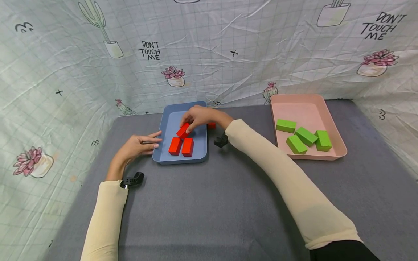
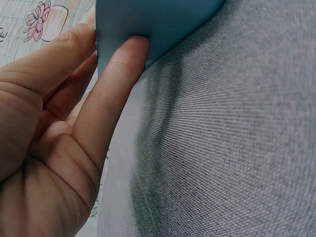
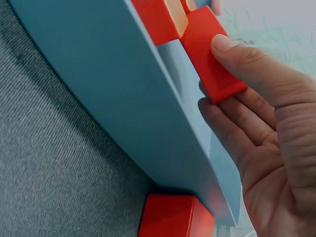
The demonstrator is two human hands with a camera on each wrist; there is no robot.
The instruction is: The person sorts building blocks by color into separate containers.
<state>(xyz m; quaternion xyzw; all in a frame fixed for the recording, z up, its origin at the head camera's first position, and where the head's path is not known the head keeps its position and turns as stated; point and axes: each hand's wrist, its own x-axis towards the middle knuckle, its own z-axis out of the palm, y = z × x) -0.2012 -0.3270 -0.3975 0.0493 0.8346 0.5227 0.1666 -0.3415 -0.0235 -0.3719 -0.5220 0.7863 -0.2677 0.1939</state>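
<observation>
In the head view, a blue tray (image 1: 169, 117) holds red blocks. My right hand (image 1: 200, 116) is over the tray and pinches one red block (image 1: 183, 130) between thumb and fingers; the right wrist view shows this red block (image 3: 210, 57) too. Two more red blocks, a left one (image 1: 175, 146) and a right one (image 1: 187, 147), lie in the tray just below the held one. With fairly straight fingers, my left hand (image 1: 138, 148) touches the tray's left side. Its fingertips press the blue wall (image 2: 158, 24) in the left wrist view.
Outside the tray's right wall, another red block (image 1: 211, 125) sits on the grey tabletop (image 1: 209, 203), partly hidden by my right wrist. A pink tray (image 1: 298, 105) at the right holds several green blocks (image 1: 306, 136). A printed cloth (image 1: 209, 61) hangs behind the table.
</observation>
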